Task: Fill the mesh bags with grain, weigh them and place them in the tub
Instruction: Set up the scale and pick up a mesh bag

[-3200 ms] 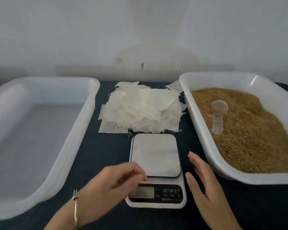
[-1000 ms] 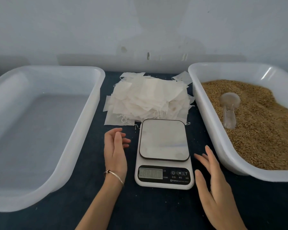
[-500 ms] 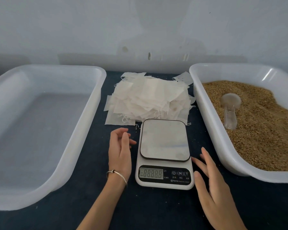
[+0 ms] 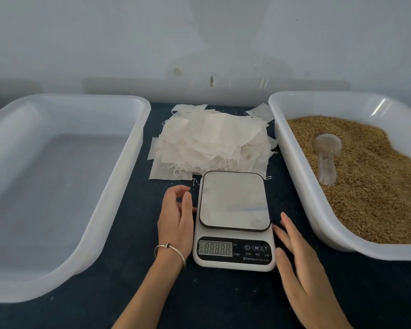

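The scale [image 4: 233,220] is flanked by the left hand [image 4: 176,217] and right hand [image 4: 301,269], fingers relaxed, nothing held. The mesh bags [image 4: 211,143] are heaped behind it: judged light, limp; best pinched by a corner.

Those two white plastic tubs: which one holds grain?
The white plastic tub on the right; brown grain fills it. The left tub holds none.
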The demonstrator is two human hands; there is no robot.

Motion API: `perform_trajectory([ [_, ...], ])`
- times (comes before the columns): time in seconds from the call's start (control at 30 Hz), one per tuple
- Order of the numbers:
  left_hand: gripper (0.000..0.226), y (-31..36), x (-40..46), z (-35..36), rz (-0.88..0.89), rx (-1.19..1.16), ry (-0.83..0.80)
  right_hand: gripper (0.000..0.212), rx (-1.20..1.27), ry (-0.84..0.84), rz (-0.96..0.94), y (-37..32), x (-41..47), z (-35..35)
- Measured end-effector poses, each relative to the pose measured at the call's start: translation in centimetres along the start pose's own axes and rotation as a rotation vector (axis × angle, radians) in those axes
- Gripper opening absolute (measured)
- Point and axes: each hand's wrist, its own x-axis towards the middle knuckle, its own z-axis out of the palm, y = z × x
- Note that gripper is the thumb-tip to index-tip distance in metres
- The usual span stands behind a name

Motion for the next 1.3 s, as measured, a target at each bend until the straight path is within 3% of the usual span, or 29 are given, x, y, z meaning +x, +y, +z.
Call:
perform_trajectory([
  [0.7,0.017,0.1,-0.4,0.0,0.04,0.135,0.024,0.06,0.019,-0.057,0.023,-0.5,0.6,-0.1],
  [0.8,0.012,0.7,0.9,-0.2,0.117,0.172,0.01,0.061,0.094,-0.055,0.052,-0.6,1.1,-0.1],
  [0.87,0.017,1.6,3.0,-0.4,0.265,0.288,-0.005,0.06,0.143,-0.033,0.066,-0.7,1.1,0.0],
  [1.0,0.053,3.6,8.0,0.7,0.469,0.821,-0.222,0.057,0.169,0.011,0.069,-0.8,1.0,-0.2],
  [1.1,0.037,4.7,10.0,1.8,0.486,1.061,-0.332,0.055,0.149,0.018,0.072,-1.0,0.8,-0.5],
  [1.2,0.034,5.2,10.5,1.9,0.548,1.075,-0.271,0.054,0.126,0.027,0.082,-1.3,0.7,-0.5],
  [1.3,0.029,5.5,9.8,1.1,0.591,0.881,-0.103,0.056,0.097,0.054,0.086,-1.7,0.7,-0.4],
])
